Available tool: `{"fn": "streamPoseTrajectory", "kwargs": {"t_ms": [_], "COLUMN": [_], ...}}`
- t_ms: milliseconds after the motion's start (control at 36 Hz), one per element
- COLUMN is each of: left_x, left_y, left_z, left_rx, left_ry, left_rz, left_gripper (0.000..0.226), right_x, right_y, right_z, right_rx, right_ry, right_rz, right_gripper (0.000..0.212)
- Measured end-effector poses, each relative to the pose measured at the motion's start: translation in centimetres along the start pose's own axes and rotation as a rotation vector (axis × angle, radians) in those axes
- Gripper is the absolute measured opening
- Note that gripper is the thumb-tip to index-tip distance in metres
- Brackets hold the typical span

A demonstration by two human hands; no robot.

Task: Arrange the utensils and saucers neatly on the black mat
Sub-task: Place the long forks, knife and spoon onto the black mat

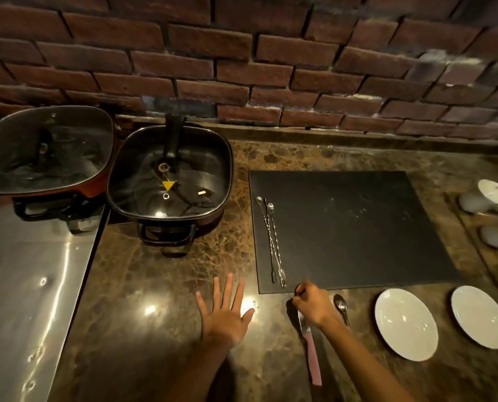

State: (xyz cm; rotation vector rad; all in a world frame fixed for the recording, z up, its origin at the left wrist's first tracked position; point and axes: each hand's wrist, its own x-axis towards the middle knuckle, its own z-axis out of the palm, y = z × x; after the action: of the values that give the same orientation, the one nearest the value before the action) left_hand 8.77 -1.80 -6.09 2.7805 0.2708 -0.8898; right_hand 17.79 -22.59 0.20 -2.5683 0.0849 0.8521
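Stirrers, three long twisted metal ones, lie side by side along the left edge of the black mat. Just off its near edge the right hand is curled, fingers pinched on something small I cannot make out, above a pink-handled knife and beside a spoon. The left hand rests flat with fingers spread on the counter, and two white saucers sit near right.

Matt black mat, glossy saucers, seemingly polished stone counter.

Counts on my counter

I see three twisted stirrers on the mat, two saucers, two lidded pans, one spoon, one pink-handled knife.
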Motion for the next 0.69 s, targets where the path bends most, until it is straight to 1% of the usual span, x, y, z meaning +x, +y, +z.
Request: {"fn": "streamPoseTrajectory", "kwargs": {"t_ms": [111,194,278,444,583,694], "left_x": [-0.9,-1.3,-1.5,-1.3,-1.3,-0.8], "left_y": [0.4,0.7,1.1,1.6,2.1,2.0], "left_z": [0.3,0.4,0.3,1.0,1.5,2.2], "left_rx": [-0.022,-0.019,-0.017,-0.042,-0.057,-0.062], "left_ry": [-0.002,-0.025,-0.046,-0.036,0.018,0.040], "left_rz": [0.000,0.007,0.008,-0.013,-0.041,-0.056], "left_gripper": [0.073,0.073,0.073,0.073,0.073,0.078], "right_x": [-1.8,-3.0,-4.1,-5.2,-4.9,-3.9], "right_y": [1.9,3.2,4.3,5.6,5.9,6.5], "right_z": [0.8,1.6,2.7,3.9,3.3,2.2], "right_rx": [-0.030,-0.073,-0.082,-0.089,-0.042,-0.044], "right_ry": [0.058,0.087,0.056,0.031,-0.025,-0.028], "right_rz": [0.005,0.024,0.057,0.051,0.000,-0.064], "right_gripper": [0.008,0.018,0.026,0.011,0.015,0.009]}}
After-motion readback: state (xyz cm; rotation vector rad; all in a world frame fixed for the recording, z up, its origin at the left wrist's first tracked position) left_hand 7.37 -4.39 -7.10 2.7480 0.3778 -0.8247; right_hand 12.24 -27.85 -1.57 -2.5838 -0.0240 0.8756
